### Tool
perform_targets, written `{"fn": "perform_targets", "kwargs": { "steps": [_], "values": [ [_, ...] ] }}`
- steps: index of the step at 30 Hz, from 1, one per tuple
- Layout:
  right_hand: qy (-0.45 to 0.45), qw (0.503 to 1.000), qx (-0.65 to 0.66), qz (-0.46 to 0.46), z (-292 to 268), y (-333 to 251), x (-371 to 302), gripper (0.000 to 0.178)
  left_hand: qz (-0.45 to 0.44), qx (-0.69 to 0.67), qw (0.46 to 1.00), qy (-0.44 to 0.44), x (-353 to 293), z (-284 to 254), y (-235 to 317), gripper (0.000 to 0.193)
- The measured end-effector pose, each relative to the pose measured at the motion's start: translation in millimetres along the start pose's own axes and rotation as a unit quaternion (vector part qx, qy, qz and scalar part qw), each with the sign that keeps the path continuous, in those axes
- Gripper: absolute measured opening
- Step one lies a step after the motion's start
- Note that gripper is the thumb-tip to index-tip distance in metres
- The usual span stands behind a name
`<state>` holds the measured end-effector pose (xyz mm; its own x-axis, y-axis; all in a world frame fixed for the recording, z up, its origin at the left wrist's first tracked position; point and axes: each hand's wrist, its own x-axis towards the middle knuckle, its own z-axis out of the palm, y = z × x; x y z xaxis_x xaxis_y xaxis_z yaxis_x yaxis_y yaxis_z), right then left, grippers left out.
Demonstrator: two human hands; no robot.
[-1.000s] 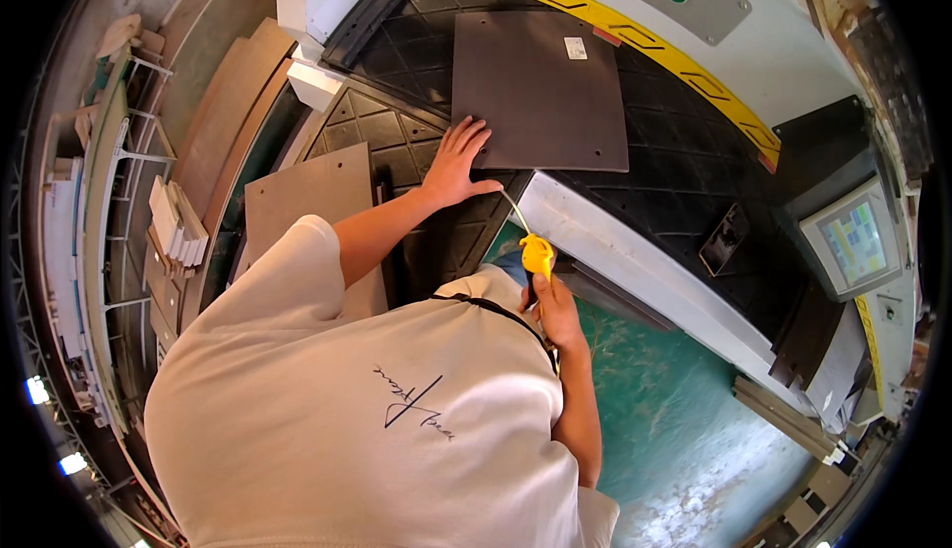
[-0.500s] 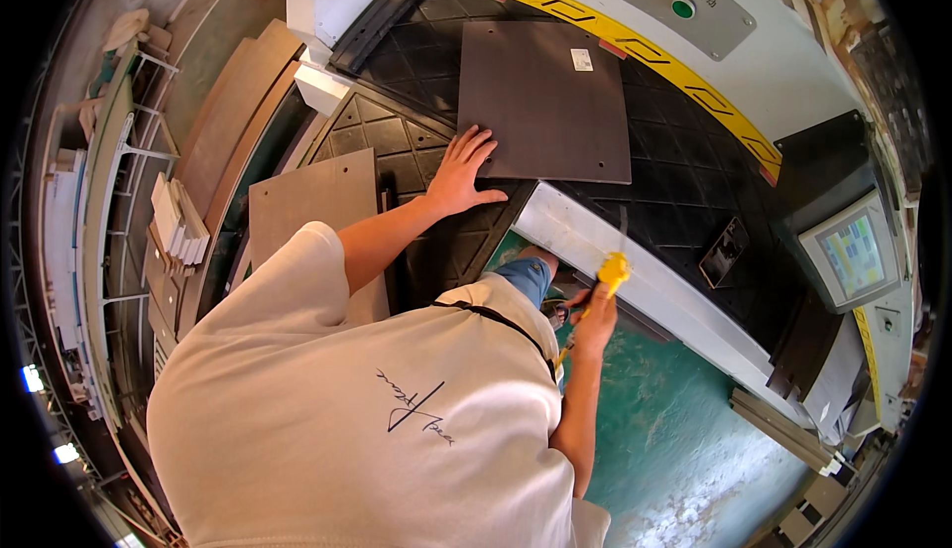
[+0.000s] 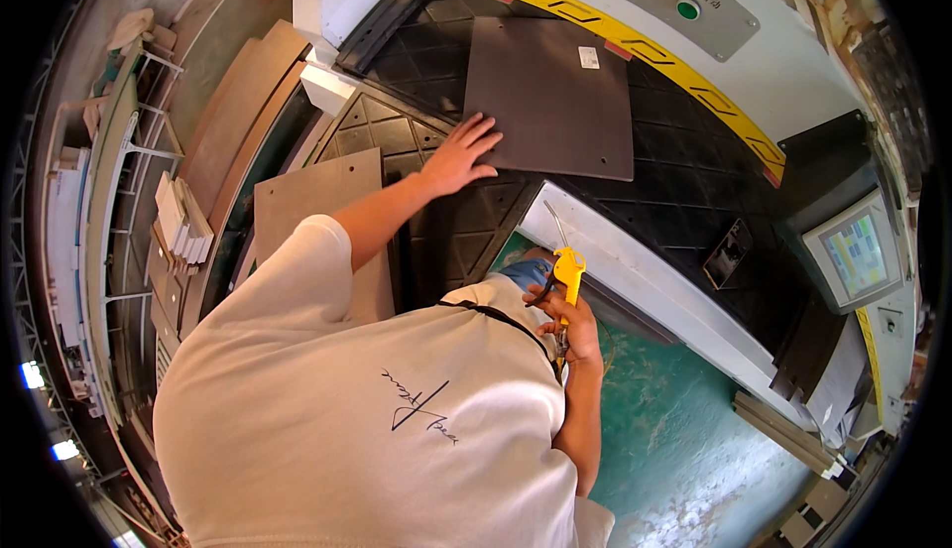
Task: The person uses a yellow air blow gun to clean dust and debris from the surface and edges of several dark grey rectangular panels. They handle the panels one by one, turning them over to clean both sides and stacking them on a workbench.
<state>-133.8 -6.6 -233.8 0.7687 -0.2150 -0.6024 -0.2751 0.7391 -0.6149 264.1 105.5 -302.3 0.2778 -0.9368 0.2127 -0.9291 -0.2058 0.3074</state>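
A dark brown panel (image 3: 555,102) with small holes near its corners and a white label lies on the black, grid-lined machine bed (image 3: 674,151). My left hand (image 3: 461,154) is spread with its fingertips at the panel's left edge, holding nothing. In front of my waist, my right hand (image 3: 577,328) grips a yellow air blow gun (image 3: 569,270), its thin metal nozzle tilted up and to the left over the white rail of the bed. A hose fitting hangs below the grip. Left of the bed lies a lighter brown panel (image 3: 327,186), partly hidden by my left arm.
A phone-like dark slab (image 3: 727,253) lies on the bed's right part. A tilted touchscreen (image 3: 855,250) stands at the right. A yellow-edged machine beam with a green button (image 3: 688,8) spans the far side. Stacked boards (image 3: 181,219) lie at the left.
The air blow gun has swung left and its nozzle now points up-left. My left hand has slid slightly up along the panel's left edge.
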Motion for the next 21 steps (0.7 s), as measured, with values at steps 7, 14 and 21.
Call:
{"fn": "perform_targets", "kwargs": {
  "steps": [7,14,21],
  "values": [
    [-0.004,0.993,0.109,-0.040,-15,8,-1,0.062,-0.212,0.079,0.974,0.035,27,-3,-50,0.076],
    [0.029,0.995,0.085,-0.046,-14,3,-3,0.067,-0.346,0.017,0.927,0.145,68,58,-1,0.128],
    [0.015,0.987,0.119,-0.108,-8,-19,-14,0.065,-0.358,0.036,0.920,0.156,80,61,5,0.138]
  ]
}}
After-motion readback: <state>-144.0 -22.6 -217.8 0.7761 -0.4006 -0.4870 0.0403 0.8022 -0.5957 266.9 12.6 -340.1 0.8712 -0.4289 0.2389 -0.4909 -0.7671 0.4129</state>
